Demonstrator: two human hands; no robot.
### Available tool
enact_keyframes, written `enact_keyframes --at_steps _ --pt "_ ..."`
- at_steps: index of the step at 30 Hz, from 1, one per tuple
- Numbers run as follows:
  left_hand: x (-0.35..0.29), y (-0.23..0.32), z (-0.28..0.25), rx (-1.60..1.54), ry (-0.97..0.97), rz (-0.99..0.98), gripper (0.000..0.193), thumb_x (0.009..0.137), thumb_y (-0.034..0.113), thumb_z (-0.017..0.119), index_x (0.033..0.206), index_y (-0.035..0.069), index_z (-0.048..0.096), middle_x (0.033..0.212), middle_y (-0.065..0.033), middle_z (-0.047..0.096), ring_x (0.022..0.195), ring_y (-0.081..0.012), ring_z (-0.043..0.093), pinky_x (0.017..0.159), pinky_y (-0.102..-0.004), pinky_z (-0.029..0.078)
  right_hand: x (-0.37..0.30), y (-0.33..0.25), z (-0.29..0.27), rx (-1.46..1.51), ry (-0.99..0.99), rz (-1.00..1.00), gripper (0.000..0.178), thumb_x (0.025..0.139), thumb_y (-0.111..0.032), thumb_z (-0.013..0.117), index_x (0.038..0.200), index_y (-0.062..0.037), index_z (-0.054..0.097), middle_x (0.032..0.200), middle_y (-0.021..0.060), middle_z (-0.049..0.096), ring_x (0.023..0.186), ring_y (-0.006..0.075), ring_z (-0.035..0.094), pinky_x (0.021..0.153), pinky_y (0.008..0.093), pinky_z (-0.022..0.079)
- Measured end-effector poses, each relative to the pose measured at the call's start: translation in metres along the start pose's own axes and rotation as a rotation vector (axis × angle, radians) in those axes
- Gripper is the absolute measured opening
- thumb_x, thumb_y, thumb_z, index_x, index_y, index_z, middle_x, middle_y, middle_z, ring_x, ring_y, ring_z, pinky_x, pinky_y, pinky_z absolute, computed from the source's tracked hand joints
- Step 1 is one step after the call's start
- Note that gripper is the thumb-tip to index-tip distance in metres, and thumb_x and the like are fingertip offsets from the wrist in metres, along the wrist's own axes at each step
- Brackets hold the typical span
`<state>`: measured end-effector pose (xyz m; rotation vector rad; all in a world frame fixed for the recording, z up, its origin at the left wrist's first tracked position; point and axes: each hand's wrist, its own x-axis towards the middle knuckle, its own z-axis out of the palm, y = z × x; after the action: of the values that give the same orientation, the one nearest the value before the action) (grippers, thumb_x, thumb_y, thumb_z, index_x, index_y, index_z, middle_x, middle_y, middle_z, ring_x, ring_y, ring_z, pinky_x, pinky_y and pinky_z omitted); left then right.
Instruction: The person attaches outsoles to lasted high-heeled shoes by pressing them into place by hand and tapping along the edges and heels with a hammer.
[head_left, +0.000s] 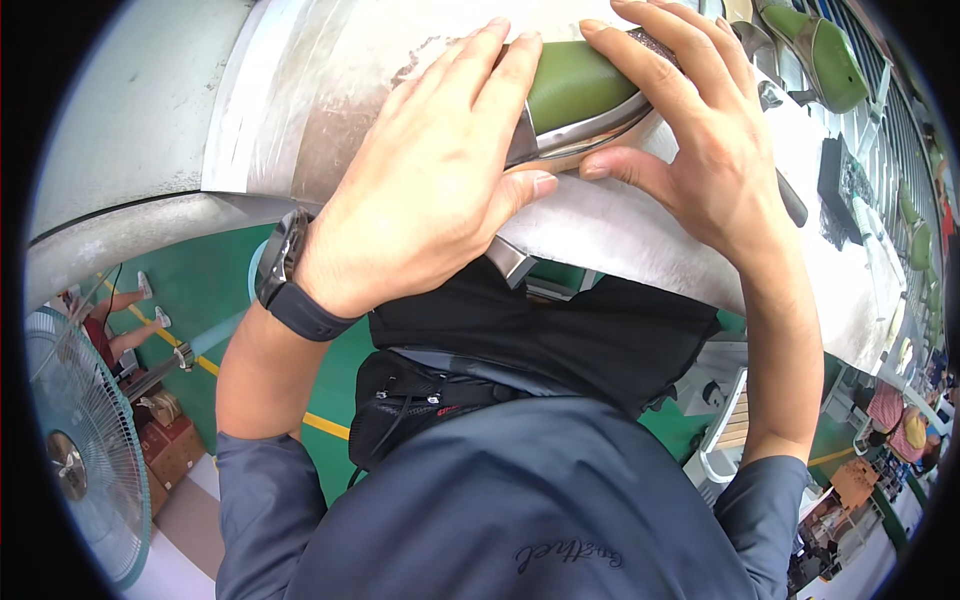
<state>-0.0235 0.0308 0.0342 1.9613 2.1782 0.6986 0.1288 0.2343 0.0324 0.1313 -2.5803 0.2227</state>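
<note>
A shoe on a green last [578, 88] lies on the pale metal worktop at the top of the view. Silvery upper material and a tan sole edge run along its near side. My left hand [440, 165] grips its left end, fingers stretched over the top and thumb at the near lower edge; that end is mostly covered. Around the right end, where a dark glittery patch shows, my right hand [715, 135] is curved with its fingers on top and the thumb on the near side. Both hands share this one shoe.
Another green last [838, 65] stands by a rack at the upper right. A black block [843, 190] and a dark-handled tool [790, 200] lie right of my right hand. On the left are a large floor fan [85, 450] and brown boxes [175, 450].
</note>
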Motion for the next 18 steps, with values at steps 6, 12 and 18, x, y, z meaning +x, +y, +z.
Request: enact_keyframes --at_steps 6,12,18 --pt "-0.003 -0.003 0.005 0.06 0.013 -0.008 0.081 0.094 0.018 0.074 0.16 -0.003 0.033 0.161 -0.0304 0.037 0.149 -0.0451 0.039 0.122 -0.0494 0.033 0.001 -0.005 0.0 -0.162 -0.051 0.0 0.078 0.074 -0.046 0.088 0.137 -0.0069 0.063 0.135 0.0189 0.057 0.127 0.0415 0.054 0.107 0.0612 0.042" --pt "0.0 0.0 0.005 0.029 0.023 -0.021 0.076 0.096 0.022 0.07 0.16 -0.002 0.035 0.162 -0.0288 0.037 0.148 -0.0453 0.04 0.121 -0.0504 0.033 -0.001 0.004 0.012 -0.224 0.005 -0.001 0.071 0.074 -0.039 0.09 0.132 -0.0057 0.065 0.132 0.0175 0.059 0.128 0.0399 0.054 0.108 0.059 0.043" --pt "-0.002 0.002 0.004 0.006 0.012 -0.059 0.076 0.096 0.022 0.071 0.159 -0.001 0.037 0.162 -0.0273 0.038 0.146 -0.0455 0.042 0.12 -0.0506 0.033 0.005 -0.021 -0.006 -0.082 -0.096 0.158 0.077 0.067 -0.027 0.091 0.138 -0.0102 0.065 0.142 0.0116 0.06 0.133 0.0375 0.054 0.112 0.051 0.043"
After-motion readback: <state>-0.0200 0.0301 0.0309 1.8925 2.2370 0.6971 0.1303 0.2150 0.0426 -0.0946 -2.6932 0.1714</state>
